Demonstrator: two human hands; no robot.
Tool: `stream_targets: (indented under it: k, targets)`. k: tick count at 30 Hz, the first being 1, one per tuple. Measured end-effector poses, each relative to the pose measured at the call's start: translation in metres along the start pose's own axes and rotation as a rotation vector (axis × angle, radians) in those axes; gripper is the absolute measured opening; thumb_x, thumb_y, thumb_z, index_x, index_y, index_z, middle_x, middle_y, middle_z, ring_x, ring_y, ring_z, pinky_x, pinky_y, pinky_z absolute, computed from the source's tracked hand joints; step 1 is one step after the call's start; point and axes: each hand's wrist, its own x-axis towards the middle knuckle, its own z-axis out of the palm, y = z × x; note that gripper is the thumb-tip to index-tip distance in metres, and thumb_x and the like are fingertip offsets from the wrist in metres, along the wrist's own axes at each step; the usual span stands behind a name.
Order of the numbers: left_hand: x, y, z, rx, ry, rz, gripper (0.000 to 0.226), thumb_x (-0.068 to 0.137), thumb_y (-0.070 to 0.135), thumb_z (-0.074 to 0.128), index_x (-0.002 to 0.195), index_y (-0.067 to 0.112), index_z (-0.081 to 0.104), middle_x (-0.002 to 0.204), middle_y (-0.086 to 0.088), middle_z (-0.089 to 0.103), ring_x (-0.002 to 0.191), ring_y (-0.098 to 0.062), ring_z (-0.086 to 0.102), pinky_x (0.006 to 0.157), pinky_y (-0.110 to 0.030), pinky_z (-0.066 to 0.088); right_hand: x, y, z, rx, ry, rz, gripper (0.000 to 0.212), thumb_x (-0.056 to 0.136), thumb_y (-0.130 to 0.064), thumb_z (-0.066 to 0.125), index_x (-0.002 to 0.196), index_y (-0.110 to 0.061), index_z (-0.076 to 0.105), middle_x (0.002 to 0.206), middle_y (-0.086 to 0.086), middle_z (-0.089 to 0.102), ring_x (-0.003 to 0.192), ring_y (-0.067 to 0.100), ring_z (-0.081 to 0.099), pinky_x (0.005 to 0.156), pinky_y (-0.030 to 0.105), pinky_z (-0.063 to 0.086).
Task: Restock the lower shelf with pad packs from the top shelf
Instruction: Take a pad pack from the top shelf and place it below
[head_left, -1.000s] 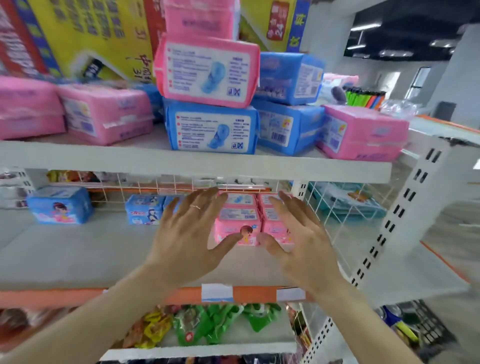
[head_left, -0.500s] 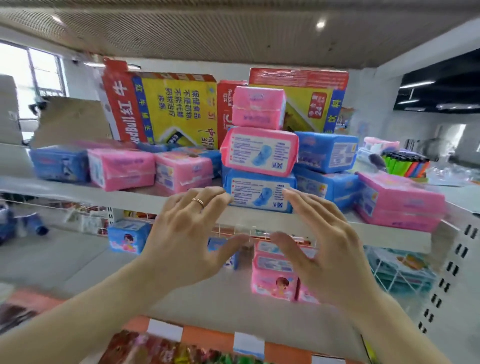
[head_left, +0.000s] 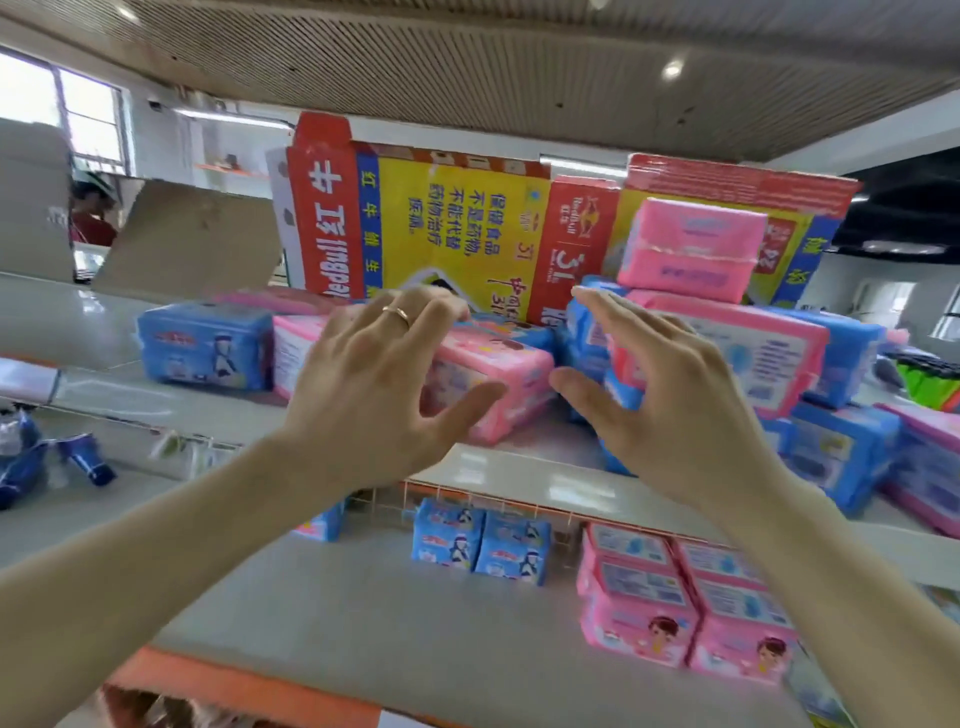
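On the top shelf (head_left: 519, 467), near its front edge, a pink pad pack (head_left: 498, 374) is laid flat at a slight angle, between the left hand (head_left: 379, 395) and the right hand (head_left: 670, 410). Behind it, Red Bull cartons (head_left: 441, 228) are stood up as a back wall, and a plain cardboard flap (head_left: 192, 239) is leaned to their left.

A blue pack (head_left: 202, 343) is laid flat to the left. A second pink pack (head_left: 293, 353) lies just beside it, partly hidden by the left hand. The right side is crowded by a stack: blue base packs (head_left: 841, 457), a large pink pack (head_left: 774, 358) across them, and a small pink pack (head_left: 691, 249) on top.

The left hand is held spread, fingers straight, over the pink pad pack's left end, thumb in front of its face. Contact cannot be told. A ring (head_left: 397, 313) is worn on it. The right hand is also spread, palm turned left, in front of the stack, with nothing held.

The pack's wrap is glossy pink and its print is blurred.

On the lower shelf (head_left: 363, 623), two blue upright packs (head_left: 483, 540) are stood side by side. Stacked pink packs (head_left: 685, 597) are set in two columns to their right.
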Motion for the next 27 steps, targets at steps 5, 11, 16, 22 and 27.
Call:
stream_targets:
  k: [5, 11, 16, 22, 27]
  targets:
    - [0.010, -0.062, -0.006, -0.038, 0.006, 0.021, 0.062, 0.091, 0.067, 0.041, 0.122, 0.015, 0.053, 0.128, -0.001, 0.060, 0.111, -0.027, 0.059, 0.091, -0.045, 0.043, 0.051, -0.027, 0.043, 0.003, -0.061, 0.074, 0.068, 0.090, -0.054, 0.061, 0.149, -0.027, 0.043, 0.149, -0.010, 0.047, 0.138, 0.016, 0.043, 0.112, 0.037, 0.037]
    - [0.025, -0.119, -0.002, -0.105, 0.045, 0.049, 0.063, 0.092, 0.065, 0.042, 0.121, 0.012, 0.057, 0.126, -0.003, 0.062, 0.110, -0.027, 0.060, 0.086, -0.041, 0.042, 0.111, -0.033, 0.077, -0.065, -0.192, 0.240, 0.071, 0.087, -0.052, 0.066, 0.150, -0.031, 0.040, 0.148, -0.004, 0.050, 0.135, 0.018, 0.048, 0.109, 0.043, 0.042]
    - [0.032, -0.142, 0.007, -0.147, 0.037, 0.054, 0.064, 0.092, 0.066, 0.040, 0.123, 0.013, 0.056, 0.127, -0.001, 0.061, 0.112, -0.025, 0.059, 0.083, -0.034, 0.032, 0.162, -0.011, 0.097, -0.179, -0.425, 0.425, 0.074, 0.086, -0.056, 0.066, 0.151, -0.033, 0.039, 0.153, 0.003, 0.044, 0.139, 0.025, 0.041, 0.111, 0.035, 0.035]
    - [0.022, -0.164, 0.013, -0.166, 0.016, 0.014, 0.060, 0.092, 0.065, 0.040, 0.124, 0.016, 0.055, 0.127, 0.001, 0.059, 0.113, -0.024, 0.058, 0.088, -0.040, 0.039, 0.202, 0.021, 0.129, -0.225, -0.713, 0.539, 0.084, 0.081, -0.048, 0.076, 0.152, -0.026, 0.037, 0.155, 0.002, 0.041, 0.140, 0.025, 0.041, 0.115, 0.036, 0.032]
    - [0.023, -0.179, 0.013, -0.124, -0.050, -0.040, 0.062, 0.091, 0.068, 0.036, 0.126, 0.020, 0.053, 0.128, 0.005, 0.058, 0.114, -0.020, 0.055, 0.089, -0.038, 0.036, 0.215, 0.038, 0.149, -0.264, -0.931, 0.571, 0.082, 0.084, -0.061, 0.064, 0.154, -0.039, 0.027, 0.155, 0.001, 0.039, 0.121, 0.026, 0.052, 0.095, 0.042, 0.048]
